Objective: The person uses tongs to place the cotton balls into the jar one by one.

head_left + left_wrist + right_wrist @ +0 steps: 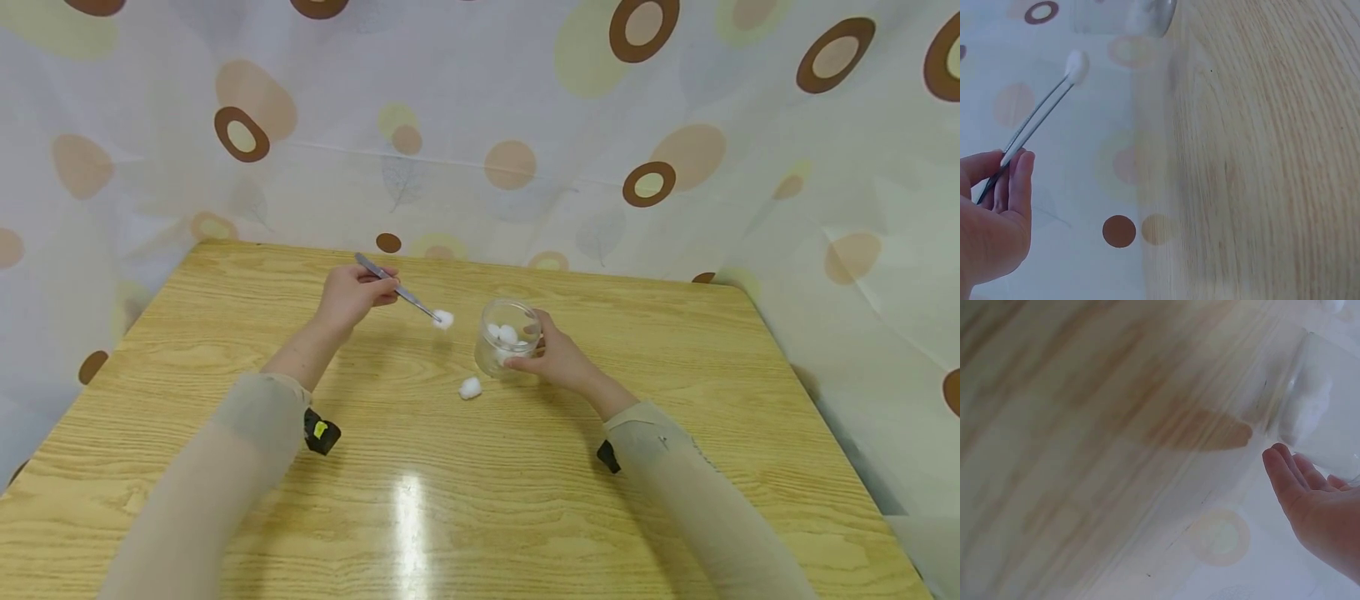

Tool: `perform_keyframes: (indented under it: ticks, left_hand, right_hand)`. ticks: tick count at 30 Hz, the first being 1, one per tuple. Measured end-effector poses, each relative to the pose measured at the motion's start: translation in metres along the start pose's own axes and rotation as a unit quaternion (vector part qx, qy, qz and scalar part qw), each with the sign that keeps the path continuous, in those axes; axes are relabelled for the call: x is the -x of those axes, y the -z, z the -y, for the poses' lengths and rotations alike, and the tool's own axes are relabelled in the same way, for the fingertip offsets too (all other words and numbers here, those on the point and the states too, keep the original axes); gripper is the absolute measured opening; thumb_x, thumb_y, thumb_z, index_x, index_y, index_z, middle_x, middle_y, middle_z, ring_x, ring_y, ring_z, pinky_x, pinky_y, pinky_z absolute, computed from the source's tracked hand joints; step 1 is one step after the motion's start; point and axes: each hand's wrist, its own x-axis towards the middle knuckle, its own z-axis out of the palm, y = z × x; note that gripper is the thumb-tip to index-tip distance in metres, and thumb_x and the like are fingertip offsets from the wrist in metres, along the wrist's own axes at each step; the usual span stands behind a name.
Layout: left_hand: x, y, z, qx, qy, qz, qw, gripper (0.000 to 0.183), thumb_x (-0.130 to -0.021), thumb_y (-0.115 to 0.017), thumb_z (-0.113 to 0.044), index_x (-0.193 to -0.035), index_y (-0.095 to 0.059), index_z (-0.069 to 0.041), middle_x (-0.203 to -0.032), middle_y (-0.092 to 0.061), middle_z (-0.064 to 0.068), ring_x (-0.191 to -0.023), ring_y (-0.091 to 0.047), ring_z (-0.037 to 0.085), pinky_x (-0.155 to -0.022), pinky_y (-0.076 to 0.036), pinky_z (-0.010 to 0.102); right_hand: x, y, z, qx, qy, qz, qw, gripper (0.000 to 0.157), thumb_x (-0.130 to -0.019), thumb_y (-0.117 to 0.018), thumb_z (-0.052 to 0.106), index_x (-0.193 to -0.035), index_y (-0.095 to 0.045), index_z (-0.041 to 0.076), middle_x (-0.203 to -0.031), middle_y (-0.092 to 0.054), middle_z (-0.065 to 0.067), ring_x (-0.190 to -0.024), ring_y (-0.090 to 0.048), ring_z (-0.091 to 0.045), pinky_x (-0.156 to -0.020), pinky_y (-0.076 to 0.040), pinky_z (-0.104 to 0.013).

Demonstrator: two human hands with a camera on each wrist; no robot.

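My left hand point(354, 297) pinches metal tweezers point(397, 288) above the table, left of the jar. Between the tweezers' tips is a white cotton ball point(443, 319), also visible in the left wrist view as a blurred cotton ball point(1077, 67). With thumb and fingers around its right side, my right hand point(553, 357) holds a clear jar point(489, 358). Several cotton balls point(507, 335) lie inside it. On the table just in front of the jar sits a loose cotton ball point(470, 387). The right wrist view shows the right hand point(1322, 503) against the jar wall point(1341, 419).
The wood-grain table point(480, 517) extends around both hands. Behind it and along the right hangs a patterned cloth point(450, 100) with brown and beige circles. A black wrist strap piece point(321, 432) shows beneath the left sleeve.
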Motion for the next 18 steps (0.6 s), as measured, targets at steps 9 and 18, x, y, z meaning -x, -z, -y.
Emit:
perform_keyframes:
  ticks: [9, 18]
  left_hand:
    - [-0.002, -0.003, -0.009, 0.045, 0.011, -0.004, 0.9989, 0.033, -0.092, -0.057, -0.006, -0.121, -0.055, 0.009, -0.117, -0.059, 0.019, -0.074, -0.064, 0.001, -0.078, -0.057, 0.017]
    - [-0.001, -0.010, -0.016, 0.057, 0.006, -0.001, 0.9984, 0.033, -0.092, -0.057, -0.005, -0.122, -0.056, 0.008, -0.119, -0.059, 0.020, -0.074, -0.064, 0.000, -0.077, -0.058, 0.017]
  right_hand:
    - [0.000, 0.005, -0.001, 0.011, -0.004, -0.004, 1.000, 0.093, -0.080, -0.074, 0.035, -0.148, -0.014, 0.014, -0.143, -0.038, -0.021, -0.125, -0.043, -0.038, -0.096, -0.047, -0.050]
    - [-0.002, 0.007, 0.003, 0.019, 0.026, -0.020, 0.999, 0.111, -0.077, -0.077, 0.030, -0.150, 0.003, 0.004, -0.154, -0.013, -0.023, -0.141, -0.019, -0.040, -0.116, -0.021, -0.056]
